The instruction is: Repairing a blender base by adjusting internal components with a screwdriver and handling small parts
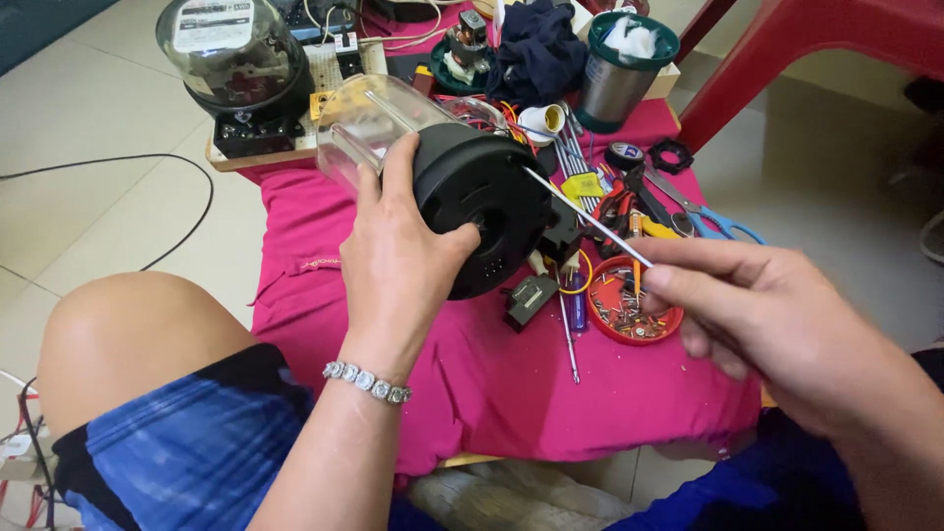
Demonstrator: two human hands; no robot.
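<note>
While my left hand point(398, 261) grips the clear plastic blender jar w/ round black base point(472, 202), tipped on its side above the surface, my right hand point(777, 315) pinches a thin silver metal rod point(585, 216), tip at the base's edge. Base is matte black, smooth, w/ small holes. Surface wears a wrinkled magenta cloth point(492, 383); a red round dish of small screws point(629, 305), blue-handled scissors point(723, 224) & a glass-domed meter point(231, 59) lie about. Pale floor tiles point(118, 206), red plastic chair point(826, 39) nearby.
</note>
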